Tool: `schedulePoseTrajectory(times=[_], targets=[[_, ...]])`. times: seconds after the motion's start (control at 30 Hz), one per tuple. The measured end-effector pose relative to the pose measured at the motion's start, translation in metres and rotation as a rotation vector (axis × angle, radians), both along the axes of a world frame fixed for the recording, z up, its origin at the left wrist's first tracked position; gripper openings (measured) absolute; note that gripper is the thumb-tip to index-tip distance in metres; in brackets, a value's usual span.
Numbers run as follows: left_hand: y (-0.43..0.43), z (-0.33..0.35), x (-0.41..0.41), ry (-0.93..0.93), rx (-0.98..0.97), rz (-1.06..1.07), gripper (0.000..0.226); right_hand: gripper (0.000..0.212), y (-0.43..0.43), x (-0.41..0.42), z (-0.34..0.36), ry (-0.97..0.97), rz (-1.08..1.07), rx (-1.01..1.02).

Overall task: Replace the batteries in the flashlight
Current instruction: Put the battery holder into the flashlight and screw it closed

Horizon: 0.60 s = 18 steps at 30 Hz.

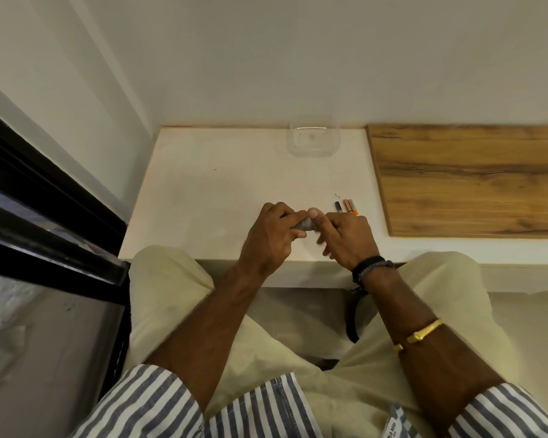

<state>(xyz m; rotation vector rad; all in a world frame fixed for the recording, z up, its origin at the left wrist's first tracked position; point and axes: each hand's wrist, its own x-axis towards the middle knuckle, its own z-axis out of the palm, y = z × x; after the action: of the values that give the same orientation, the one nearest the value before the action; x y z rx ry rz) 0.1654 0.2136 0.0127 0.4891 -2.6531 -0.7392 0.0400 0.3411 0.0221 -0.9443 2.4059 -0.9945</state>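
White table (222, 191) before you, wood board (469, 178) on its right part. Clear tub (312, 135) at far edge by wall. Your left hand (271, 235) curled tight around flashlight (305, 224), held above table near front edge. Your right hand (350, 237) pinches flashlight's end, thumb on top. Batteries (346, 207) lie side by side just beyond right hand.

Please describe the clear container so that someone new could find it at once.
Start at the white table and follow it to the far edge by the wall. There stands the clear plastic container, alone, left of the wooden board; it is the only see-through thing there.
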Motion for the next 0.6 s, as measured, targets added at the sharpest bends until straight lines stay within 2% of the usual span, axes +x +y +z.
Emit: schedulePoseTrajectory(times=[0.1, 0.17, 0.27, 0.37, 0.43, 0.47, 0.53, 0.57, 0.6], targets=[[-0.0014, -0.0025, -0.0010, 0.000, 0.009, 0.035, 0.031, 0.042, 0.0022, -0.0046, -0.0022, -0.122, 0.078, -0.144], [-0.0030, -0.0042, -0.0006, -0.023, 0.006, 0.052, 0.031, 0.031, 0.0035, -0.0072, -0.0045, -0.116, 0.135, -0.198], [-0.0041, -0.0045, 0.0008, -0.022, -0.001, 0.051, 0.031, 0.013, 0.0035, -0.0059, -0.0061, -0.144, 0.102, -0.214], [-0.0013, -0.0031, 0.0004, -0.014, -0.011, -0.001, 0.032, 0.048, 0.0013, -0.0024, -0.0041, -0.077, 0.008, -0.070], [0.0005, -0.0024, -0.0003, -0.011, -0.020, -0.013, 0.031, 0.060, 0.0013, -0.0021, -0.0029, -0.043, -0.036, 0.007], [0.0002, -0.0024, -0.0009, -0.008, -0.017, -0.004, 0.030, 0.058, 0.0019, -0.0027, -0.0031, -0.073, -0.029, -0.001], [-0.0009, -0.0030, -0.0015, -0.009, 0.006, 0.028, 0.031, 0.035, 0.0035, -0.0042, -0.0028, -0.204, 0.037, -0.105], [-0.0016, -0.0032, -0.0013, -0.016, 0.014, 0.041, 0.031, 0.030, 0.0039, -0.0060, -0.0027, -0.237, 0.082, -0.147], [-0.0024, -0.0032, -0.0008, -0.024, 0.016, 0.050, 0.032, 0.034, 0.0042, -0.0071, -0.0029, -0.233, 0.116, -0.175]])
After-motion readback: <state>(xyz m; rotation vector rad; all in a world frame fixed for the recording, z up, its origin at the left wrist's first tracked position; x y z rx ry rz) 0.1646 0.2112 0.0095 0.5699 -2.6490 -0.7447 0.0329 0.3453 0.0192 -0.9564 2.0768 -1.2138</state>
